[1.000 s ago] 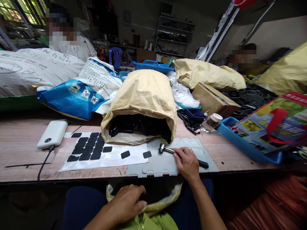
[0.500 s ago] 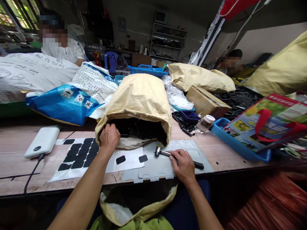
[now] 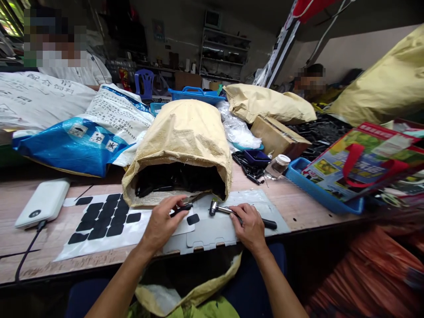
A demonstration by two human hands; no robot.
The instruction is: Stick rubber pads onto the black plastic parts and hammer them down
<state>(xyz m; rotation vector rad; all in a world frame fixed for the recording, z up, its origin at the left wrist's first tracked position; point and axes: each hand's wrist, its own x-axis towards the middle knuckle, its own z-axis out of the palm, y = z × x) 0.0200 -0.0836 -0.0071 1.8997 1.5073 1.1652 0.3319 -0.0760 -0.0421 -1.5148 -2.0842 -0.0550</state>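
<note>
My left hand [image 3: 164,223] pinches a slim black piece [image 3: 183,209] between thumb and fingers, just in front of the mouth of a tan sack [image 3: 188,132]. Dark pieces [image 3: 165,179] fill the sack's opening. The exact kind of the pinched piece is too small to make out. My right hand [image 3: 249,224] is closed on a small hammer [image 3: 218,208], whose metal head points left and whose black handle end sticks out to the right. Beneath both hands lie a grey plastic board [image 3: 212,234] and a white sheet with black rounded squares [image 3: 106,216].
A white power bank [image 3: 44,203] with a cable lies left. Blue-and-white sacks [image 3: 96,137] stand behind it. To the right are a lidded jar [image 3: 277,166], a cardboard box [image 3: 280,136] and a blue tray [image 3: 324,194] with a printed bag. Two people sit across the table.
My left hand has come out of the sack's mouth and moved right, now with the slim black piece. My right hand stays on the hammer. The camera view has shifted slightly.
</note>
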